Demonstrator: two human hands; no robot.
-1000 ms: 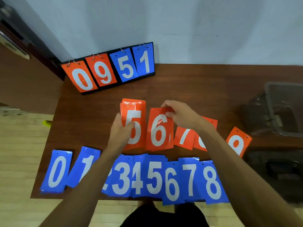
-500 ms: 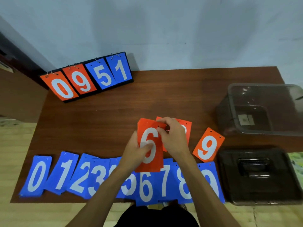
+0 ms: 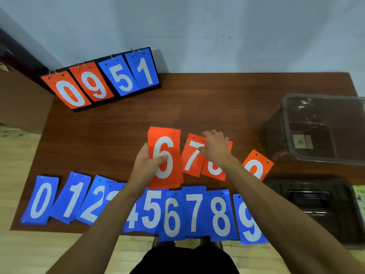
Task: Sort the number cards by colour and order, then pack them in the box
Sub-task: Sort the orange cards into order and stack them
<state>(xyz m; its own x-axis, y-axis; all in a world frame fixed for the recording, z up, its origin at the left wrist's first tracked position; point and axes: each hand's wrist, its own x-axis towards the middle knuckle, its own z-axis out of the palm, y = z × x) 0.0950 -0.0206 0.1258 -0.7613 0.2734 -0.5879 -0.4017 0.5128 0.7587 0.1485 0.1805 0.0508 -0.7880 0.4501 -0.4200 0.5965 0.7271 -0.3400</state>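
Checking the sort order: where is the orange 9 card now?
In the head view, the orange 9 card lies right of the orange 8 card, near the clear plastic box.

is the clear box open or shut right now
Open: the box has no lid on it; the dark lid lies apart, nearer the person.

**Plain indoor room with a tabletop work area.** Whether it is a home, an office or a classroom cannot be told. A dark wood-veneer desk (image 3: 197, 109) stands against a bare, pale blue-grey painted wall (image 3: 197, 26). A light wood-plank floor (image 3: 17, 167) shows to the left of the desk and below its near edge. A brown wooden furniture panel (image 3: 21, 103) stands beside the desk on the left. A flip scoreboard (image 3: 102, 80) stands at the desk's back edge, and loose number cards (image 3: 193, 212) lie nearer. At the right are a clear plastic box (image 3: 285, 115) and a dark lid (image 3: 316, 206).
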